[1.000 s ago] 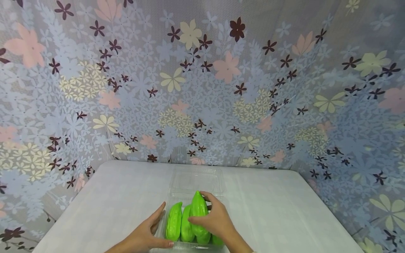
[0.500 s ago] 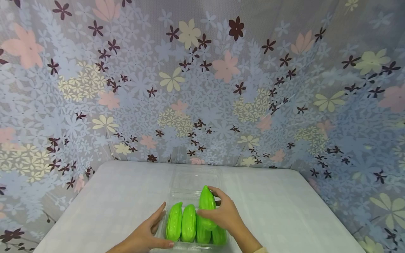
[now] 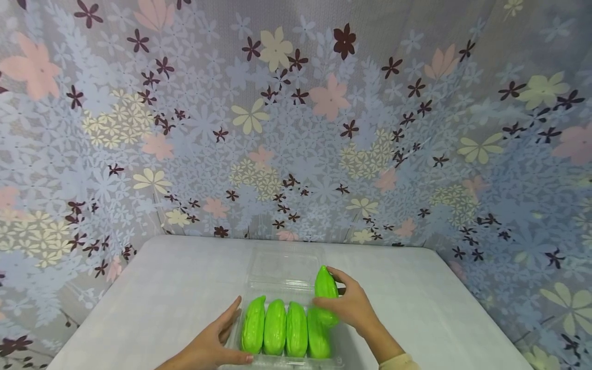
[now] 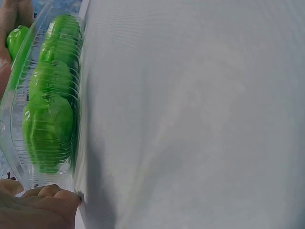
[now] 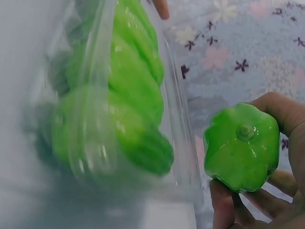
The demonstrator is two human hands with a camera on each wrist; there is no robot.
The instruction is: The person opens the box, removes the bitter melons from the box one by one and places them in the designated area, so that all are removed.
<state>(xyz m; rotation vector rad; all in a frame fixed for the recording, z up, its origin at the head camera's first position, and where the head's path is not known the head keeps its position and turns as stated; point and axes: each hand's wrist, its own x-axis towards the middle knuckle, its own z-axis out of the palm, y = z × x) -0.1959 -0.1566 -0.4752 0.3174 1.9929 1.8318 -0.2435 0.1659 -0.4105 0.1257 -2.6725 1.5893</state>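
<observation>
My right hand (image 3: pixel 355 306) holds a glossy green, ribbed bitter gourd (image 3: pixel 326 285) with a pointed tip, raised over the right side of a clear plastic clamshell box (image 3: pixel 302 362). In the right wrist view, the thumb and fingers grip round this gourd (image 5: pixel 233 162), whose stubby stem end faces the camera. Several similar bitter gourds (image 3: pixel 275 329) lie side by side in the box; the held one partly covers the rightmost. My left hand (image 3: pixel 210 341) rests against the box's front left corner, its fingers along the side and its thumb at the front.
The box's clear lid (image 3: pixel 287 264) lies folded back, away from me. A white cloth covers the table (image 3: pixel 393 277), and a flower-patterned curtain (image 3: pixel 296 128) hangs behind its far edge.
My right hand has carried the gourd to the right and slightly away from me, across the box, uncovering gourds beneath it. The left hand stays at the box's corner.
</observation>
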